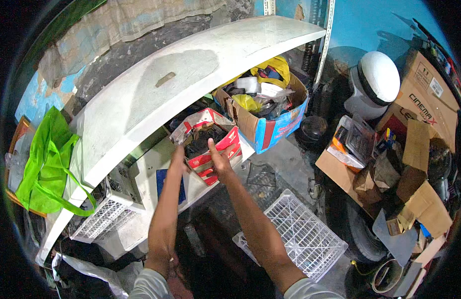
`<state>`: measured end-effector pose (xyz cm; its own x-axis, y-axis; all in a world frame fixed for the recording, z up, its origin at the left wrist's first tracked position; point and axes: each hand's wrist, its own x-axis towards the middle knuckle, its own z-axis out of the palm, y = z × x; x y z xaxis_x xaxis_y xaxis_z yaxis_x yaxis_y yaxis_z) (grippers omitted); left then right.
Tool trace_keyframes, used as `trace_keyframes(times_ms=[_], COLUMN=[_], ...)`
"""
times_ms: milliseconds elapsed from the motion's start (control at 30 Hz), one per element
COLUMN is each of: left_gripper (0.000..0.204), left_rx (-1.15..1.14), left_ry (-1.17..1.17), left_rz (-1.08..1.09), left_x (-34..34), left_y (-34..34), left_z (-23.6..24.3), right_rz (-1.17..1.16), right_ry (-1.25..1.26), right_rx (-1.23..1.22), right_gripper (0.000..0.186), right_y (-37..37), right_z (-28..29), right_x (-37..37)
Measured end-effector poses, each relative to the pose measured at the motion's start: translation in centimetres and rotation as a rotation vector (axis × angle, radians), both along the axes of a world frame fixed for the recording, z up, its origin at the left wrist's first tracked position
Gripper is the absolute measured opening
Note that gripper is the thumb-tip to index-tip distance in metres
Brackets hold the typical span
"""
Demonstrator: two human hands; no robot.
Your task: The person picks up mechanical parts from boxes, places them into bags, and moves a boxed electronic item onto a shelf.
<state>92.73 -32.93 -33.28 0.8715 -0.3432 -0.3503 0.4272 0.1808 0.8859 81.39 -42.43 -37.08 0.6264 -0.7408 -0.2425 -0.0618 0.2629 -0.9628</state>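
A red and white cardboard box (227, 140), open at the top, is between my hands at the edge of the lower white shelf. Dark, clumped contents (204, 139) fill it; I cannot make out what they are. My right hand (221, 160) grips the near right wall, thumb over the rim. My left hand (177, 155) is closed at the box's left side, its fingertips partly hidden. Just behind and right of the box stands a larger blue and brown carton (280, 130) holding bags and mixed items.
A white shelf board (141, 94) overhangs the lower shelf (146, 184). White plastic crates stand at left (103, 219) and on the floor (305, 234). A green bag (46, 164) hangs at far left. Cardboard (424, 209), a tyre (362, 234) and a white helmet (380, 77) crowd the right.
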Motion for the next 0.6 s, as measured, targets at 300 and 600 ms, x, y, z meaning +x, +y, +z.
trace_keyframes(times_ms=[300, 600], left_gripper=[0.051, 0.078], left_rx=[0.127, 0.164], left_ry=[-0.051, -0.326], left_rz=[0.133, 0.042], left_x=[1.1, -10.4], left_y=[-1.8, 4.4], left_z=[-0.8, 0.0], right_rz=[-0.016, 0.135], right_ry=[-0.012, 0.178], right_rx=[0.152, -0.253], right_gripper=[0.116, 0.054], right_y=[-0.9, 1.2], right_z=[4.2, 1.6], right_x=[-2.0, -9.0])
